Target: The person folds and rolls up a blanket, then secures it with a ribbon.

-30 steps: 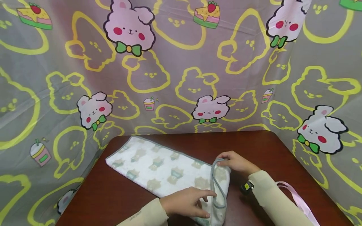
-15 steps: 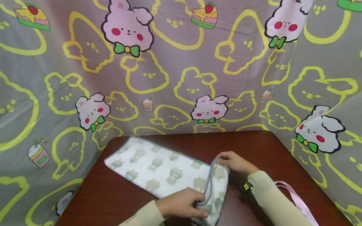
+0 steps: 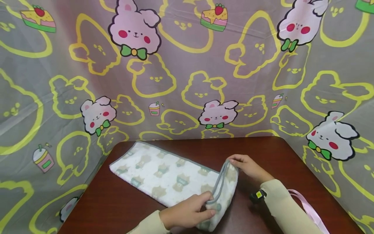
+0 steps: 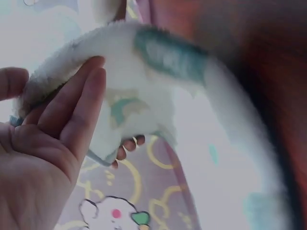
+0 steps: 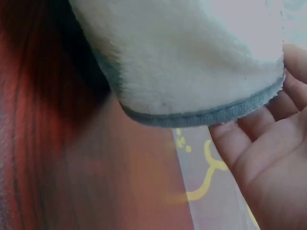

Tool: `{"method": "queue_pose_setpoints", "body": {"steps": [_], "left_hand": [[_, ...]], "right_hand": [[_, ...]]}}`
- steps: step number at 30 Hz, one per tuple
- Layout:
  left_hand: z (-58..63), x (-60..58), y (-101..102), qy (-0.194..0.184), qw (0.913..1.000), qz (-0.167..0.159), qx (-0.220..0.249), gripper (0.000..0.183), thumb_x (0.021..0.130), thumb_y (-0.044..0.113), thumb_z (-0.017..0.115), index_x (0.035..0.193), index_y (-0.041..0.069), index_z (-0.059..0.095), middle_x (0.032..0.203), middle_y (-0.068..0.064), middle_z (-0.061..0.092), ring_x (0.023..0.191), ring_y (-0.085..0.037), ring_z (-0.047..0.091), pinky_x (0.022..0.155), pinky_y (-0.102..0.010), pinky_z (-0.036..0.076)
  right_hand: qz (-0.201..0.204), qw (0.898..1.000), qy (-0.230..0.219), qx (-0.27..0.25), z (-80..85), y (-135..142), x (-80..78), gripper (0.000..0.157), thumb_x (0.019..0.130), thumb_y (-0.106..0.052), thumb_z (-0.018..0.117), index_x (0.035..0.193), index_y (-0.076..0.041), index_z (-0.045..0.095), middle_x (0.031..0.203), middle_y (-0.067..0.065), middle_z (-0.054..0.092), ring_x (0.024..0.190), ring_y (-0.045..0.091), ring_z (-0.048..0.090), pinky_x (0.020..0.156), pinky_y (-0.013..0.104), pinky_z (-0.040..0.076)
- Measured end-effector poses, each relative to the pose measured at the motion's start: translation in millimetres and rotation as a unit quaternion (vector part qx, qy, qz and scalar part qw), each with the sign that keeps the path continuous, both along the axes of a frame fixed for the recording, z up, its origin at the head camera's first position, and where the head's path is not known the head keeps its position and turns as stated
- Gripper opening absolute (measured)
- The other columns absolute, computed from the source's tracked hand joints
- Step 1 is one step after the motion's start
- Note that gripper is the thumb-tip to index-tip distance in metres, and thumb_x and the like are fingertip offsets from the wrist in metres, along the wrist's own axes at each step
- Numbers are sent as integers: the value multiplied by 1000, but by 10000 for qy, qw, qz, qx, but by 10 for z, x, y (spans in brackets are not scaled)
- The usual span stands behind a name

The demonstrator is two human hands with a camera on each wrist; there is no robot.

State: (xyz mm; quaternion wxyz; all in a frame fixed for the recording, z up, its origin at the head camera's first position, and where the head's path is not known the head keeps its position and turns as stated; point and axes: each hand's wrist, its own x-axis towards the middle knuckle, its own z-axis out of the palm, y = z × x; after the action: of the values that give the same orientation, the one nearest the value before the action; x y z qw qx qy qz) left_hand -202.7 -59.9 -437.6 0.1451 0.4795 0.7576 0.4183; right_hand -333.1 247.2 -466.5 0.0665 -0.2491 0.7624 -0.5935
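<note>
A white fleecy towel point(image 3: 163, 172) with bear prints and grey edging lies in a long strip across the table, its near right end lifted and folded over. My left hand point(image 3: 187, 209) grips the grey-edged near corner between thumb and fingers. At the far corner of that same end, my right hand point(image 3: 246, 165) pinches the edging, holding it off the table. In the left wrist view the left hand point(image 4: 53, 120) has its fingers against the raised towel point(image 4: 148, 96). The right wrist view shows the right hand point(image 5: 268, 139) at the corner of the towel point(image 5: 192, 72).
The dark red-brown table point(image 3: 251, 146) stands against a hanging cloth point(image 3: 181, 65) printed with rabbits, which encloses the back and sides. A pink ribbon point(image 3: 306, 204) lies beside the right sleeve. A small black device point(image 3: 258, 195) sits at the right wrist.
My left hand, loosely spread near the edging a second ago, has taken hold of it. The folded end has risen, and my right hand has lifted its corner slightly.
</note>
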Motion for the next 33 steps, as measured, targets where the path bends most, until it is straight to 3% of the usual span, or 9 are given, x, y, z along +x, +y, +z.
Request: {"method": "queue_pose_setpoints", "body": {"steps": [7, 11, 16, 22, 28, 33], "left_hand": [[181, 112, 123, 1005, 9948, -147, -76, 16, 105, 23, 44, 117, 13, 42, 86, 12, 64, 72, 13, 50, 65, -10, 46], [242, 183, 185, 1441, 9890, -291, -153, 19, 105, 23, 44, 120, 13, 42, 85, 14, 65, 70, 15, 48, 66, -8, 44], [319, 254, 243, 1454, 9878, -341, -444, 20, 105, 26, 44, 122, 16, 44, 76, 17, 53, 63, 13, 43, 62, -7, 41], [374, 289, 315, 1738, 9815, -545, -594, 24, 104, 25, 47, 126, 16, 43, 89, 14, 61, 80, 15, 48, 75, -6, 40], [409, 311, 412, 1358, 9855, -814, -611, 25, 104, 24, 47, 128, 17, 41, 102, 12, 64, 89, 18, 48, 79, -7, 41], [455, 329, 509, 1286, 9845, -1032, -604, 22, 104, 22, 47, 124, 17, 40, 104, 13, 62, 90, 19, 45, 80, -7, 41]], "right_hand": [[506, 9927, 104, -1088, 98, 142, 39, 24, 103, -11, 48, 116, 3, 62, 101, 8, 67, 87, 19, 63, 76, 32, 54], [1019, 9820, 204, -1579, 90, 204, 49, 26, 103, 0, 38, 114, 3, 62, 97, 3, 65, 82, 13, 61, 72, 26, 52], [1326, 9697, 230, -2036, 111, 254, 89, 30, 101, 8, 31, 111, 8, 59, 95, 2, 64, 80, 11, 60, 70, 24, 50], [1533, 9600, 337, -2319, 197, 338, 133, 34, 97, 14, 27, 110, 11, 58, 97, 5, 66, 83, 12, 63, 72, 26, 52], [1810, 9515, 525, -2430, 289, 444, 170, 43, 94, 17, 21, 109, 9, 60, 95, 8, 66, 81, 16, 65, 70, 28, 54], [1900, 9466, 781, -2483, 391, 506, 215, 44, 93, 18, 19, 108, 11, 59, 93, 8, 66, 78, 16, 65, 67, 27, 53]]}}
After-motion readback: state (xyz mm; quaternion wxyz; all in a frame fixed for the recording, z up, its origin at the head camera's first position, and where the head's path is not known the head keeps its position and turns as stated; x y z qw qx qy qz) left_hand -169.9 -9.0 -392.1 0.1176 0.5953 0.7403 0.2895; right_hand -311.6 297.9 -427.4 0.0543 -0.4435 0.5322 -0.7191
